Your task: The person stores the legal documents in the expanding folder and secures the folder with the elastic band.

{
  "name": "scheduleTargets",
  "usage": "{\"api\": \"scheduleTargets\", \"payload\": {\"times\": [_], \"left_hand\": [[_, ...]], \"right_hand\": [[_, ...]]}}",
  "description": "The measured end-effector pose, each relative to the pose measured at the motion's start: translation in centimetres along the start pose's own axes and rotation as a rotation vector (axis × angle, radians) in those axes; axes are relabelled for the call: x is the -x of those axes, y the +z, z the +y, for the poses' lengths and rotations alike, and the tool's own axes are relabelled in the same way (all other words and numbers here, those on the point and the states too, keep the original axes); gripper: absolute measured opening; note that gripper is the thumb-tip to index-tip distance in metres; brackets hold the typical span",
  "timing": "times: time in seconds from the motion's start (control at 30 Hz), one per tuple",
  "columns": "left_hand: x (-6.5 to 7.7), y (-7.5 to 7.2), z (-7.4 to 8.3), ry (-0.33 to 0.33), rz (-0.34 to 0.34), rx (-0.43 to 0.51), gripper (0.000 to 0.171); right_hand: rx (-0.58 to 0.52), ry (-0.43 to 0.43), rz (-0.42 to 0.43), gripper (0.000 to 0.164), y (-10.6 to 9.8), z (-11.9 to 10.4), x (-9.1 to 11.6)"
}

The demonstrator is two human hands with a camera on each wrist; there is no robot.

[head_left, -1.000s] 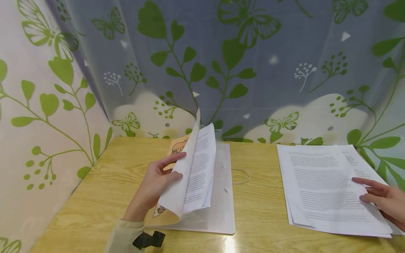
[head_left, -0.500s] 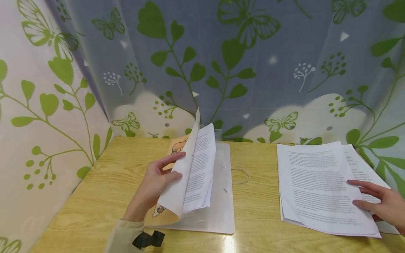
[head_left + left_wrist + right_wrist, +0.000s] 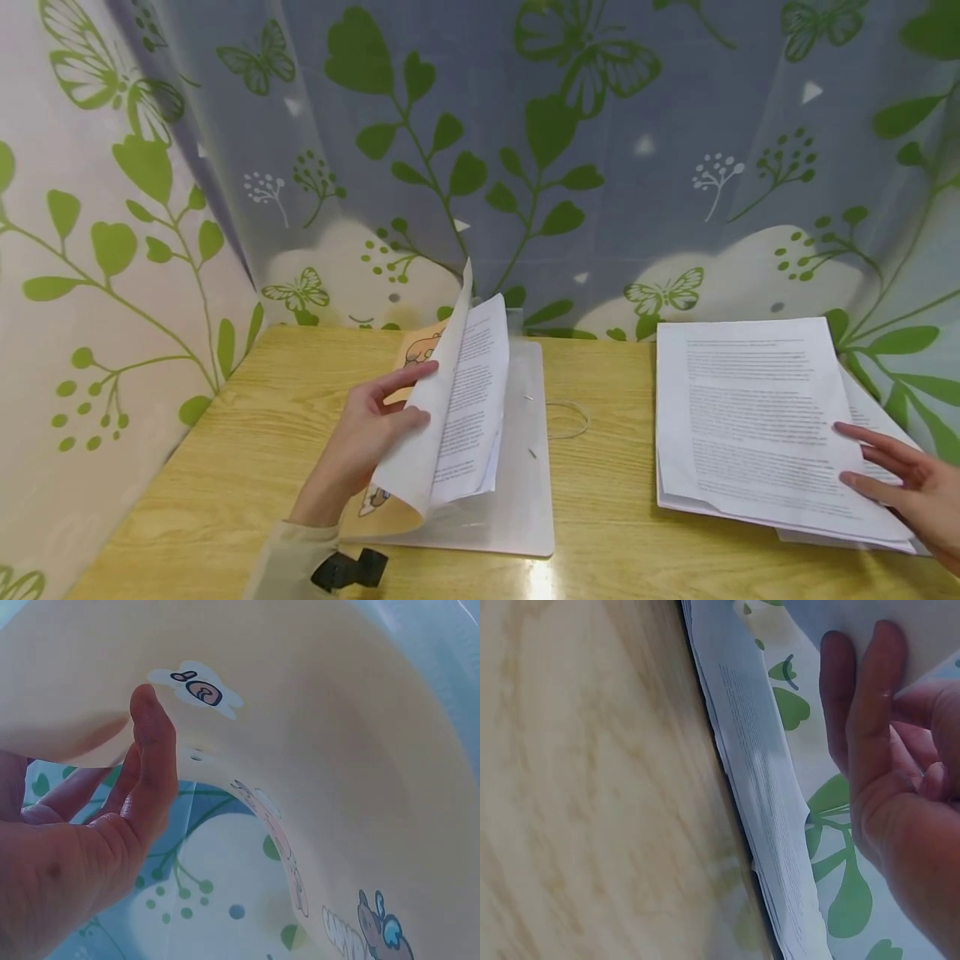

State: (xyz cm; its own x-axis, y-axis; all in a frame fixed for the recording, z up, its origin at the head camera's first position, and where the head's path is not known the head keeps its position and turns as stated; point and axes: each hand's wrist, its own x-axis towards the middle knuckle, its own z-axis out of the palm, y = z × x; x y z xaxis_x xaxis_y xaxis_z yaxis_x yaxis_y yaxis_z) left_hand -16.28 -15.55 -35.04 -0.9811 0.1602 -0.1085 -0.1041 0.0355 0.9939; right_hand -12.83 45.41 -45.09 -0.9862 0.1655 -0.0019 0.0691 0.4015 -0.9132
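Observation:
My left hand (image 3: 367, 433) pinches the bent-back cover (image 3: 423, 433) of a folder between thumb and fingers. Orange with cartoon animals outside, the cover is white on its inner side; the left wrist view shows its outer face (image 3: 315, 697) curving past the hand. Printed pages (image 3: 472, 400) stand tilted inside the folder, over its pale back board (image 3: 528, 492). On the right, my right hand (image 3: 911, 483) grips a bundle of printed sheets (image 3: 757, 408) by its right edge. Other printed sheets (image 3: 761, 787) lie beneath it on the table.
Two small metal prongs show on the back board. A thin loop of cord (image 3: 573, 419) sticks out from the board's right side onto the wooden table (image 3: 600, 517). Patterned curtains (image 3: 585, 208) hang behind the table and at its sides.
The bundle in my right hand has shifted left and its far edge has risen, baring sheets below at the lower right. My left hand and the folder stay still.

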Motion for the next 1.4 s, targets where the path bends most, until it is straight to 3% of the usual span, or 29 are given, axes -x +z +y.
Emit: {"api": "scheduleTargets", "payload": {"times": [0.2, 0.3, 0.5, 0.77, 0.97, 1.13, 1.4], "left_hand": [[0.0, 0.1, -0.1, 0.002, 0.007, 0.005, 0.058], [0.0, 0.2, -0.2, 0.007, 0.009, 0.003, 0.057], [-0.1, 0.2, -0.2, 0.008, 0.018, 0.001, 0.057], [-0.1, 0.2, -0.2, 0.014, 0.019, -0.012, 0.056], [-0.1, 0.2, -0.2, 0.013, 0.014, -0.016, 0.056], [-0.1, 0.1, -0.2, 0.02, 0.012, -0.027, 0.056], [0.0, 0.2, -0.2, 0.016, 0.014, -0.029, 0.055]], "right_hand": [[-0.161, 0.028, -0.051, 0.066, 0.6, -1.0, 0.7], [-0.19, 0.048, -0.073, 0.064, 1.1, -1.8, 0.9], [-0.044, -0.021, -0.096, 0.062, 2.3, -2.8, 1.2], [-0.018, -0.067, -0.173, 0.062, 3.6, -3.6, 0.7], [-0.071, -0.064, -0.217, 0.061, 4.5, -4.0, 0.6], [-0.028, -0.056, -0.223, 0.061, 5.3, -4.6, 0.6], [-0.102, -0.115, -0.28, 0.062, 6.4, -5.6, 0.5]]}}
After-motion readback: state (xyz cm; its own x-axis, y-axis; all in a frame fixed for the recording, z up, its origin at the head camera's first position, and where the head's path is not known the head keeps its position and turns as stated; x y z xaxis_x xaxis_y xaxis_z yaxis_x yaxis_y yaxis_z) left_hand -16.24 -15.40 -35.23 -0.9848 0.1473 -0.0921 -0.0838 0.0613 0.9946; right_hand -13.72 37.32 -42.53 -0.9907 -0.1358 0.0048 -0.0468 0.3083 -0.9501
